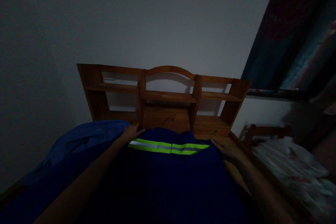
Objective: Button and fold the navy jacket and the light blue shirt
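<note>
Navy-blue, one garment [168, 178] lies before one wooden shelf unit [169, 96], two yellow-green strips [151, 146] across it. My left hand [129, 133] and right hand [224, 150] touch its upper corners; I cannot tell whether either grip is closed.

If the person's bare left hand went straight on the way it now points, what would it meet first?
Likely the brown wooden shelved headboard, around its lower middle panel, which stands beyond the left hand and the striped dark-blue cloth; the dim picture leaves depth unclear.
</note>
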Action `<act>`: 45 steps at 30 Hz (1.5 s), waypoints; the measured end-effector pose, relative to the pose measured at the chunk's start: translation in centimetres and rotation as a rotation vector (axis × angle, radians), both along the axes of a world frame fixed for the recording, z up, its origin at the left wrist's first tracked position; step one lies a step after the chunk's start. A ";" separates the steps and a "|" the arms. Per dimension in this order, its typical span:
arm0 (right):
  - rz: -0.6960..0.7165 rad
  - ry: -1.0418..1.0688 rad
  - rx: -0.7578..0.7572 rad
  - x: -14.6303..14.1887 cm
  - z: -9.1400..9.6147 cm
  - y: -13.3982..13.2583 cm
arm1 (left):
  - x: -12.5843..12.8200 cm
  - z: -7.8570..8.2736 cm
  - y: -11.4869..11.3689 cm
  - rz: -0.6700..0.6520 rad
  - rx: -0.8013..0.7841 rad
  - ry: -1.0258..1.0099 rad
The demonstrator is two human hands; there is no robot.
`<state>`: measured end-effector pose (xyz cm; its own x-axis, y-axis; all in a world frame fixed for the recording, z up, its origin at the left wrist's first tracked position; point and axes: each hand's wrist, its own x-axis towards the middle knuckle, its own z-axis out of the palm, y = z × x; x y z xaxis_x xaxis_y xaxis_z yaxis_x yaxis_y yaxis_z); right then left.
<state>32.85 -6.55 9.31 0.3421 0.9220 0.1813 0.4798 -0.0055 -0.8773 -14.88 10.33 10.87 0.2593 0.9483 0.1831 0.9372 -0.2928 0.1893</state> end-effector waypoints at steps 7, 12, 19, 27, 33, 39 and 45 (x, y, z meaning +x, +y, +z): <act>0.024 0.188 0.130 1.5 -0.2 4.1 | 0.3 -1.1 0.7 0.007 0.020 -0.004; -0.016 0.078 0.224 3.9 -0.7 5.7 | -0.1 -1.4 0.1 0.185 0.385 0.002; -0.097 -0.213 0.182 2.3 -3.7 5.3 | 3.2 -2.8 -1.9 0.089 0.430 0.025; 0.155 -0.893 0.248 -4.9 -4.1 -1.1 | 2.8 -8.1 -2.5 -0.287 0.140 0.002; 0.301 -0.901 0.020 -4.8 -5.3 -7.5 | 1.7 -6.9 -4.9 -0.193 0.136 -0.107; 0.295 -0.902 0.005 -4.7 -5.4 -10.4 | -1.3 -4.7 -9.5 -0.498 -0.265 -0.166; 0.165 -0.822 0.011 -3.4 -6.2 -7.8 | -3.3 -4.8 -8.6 -0.407 -0.487 -0.201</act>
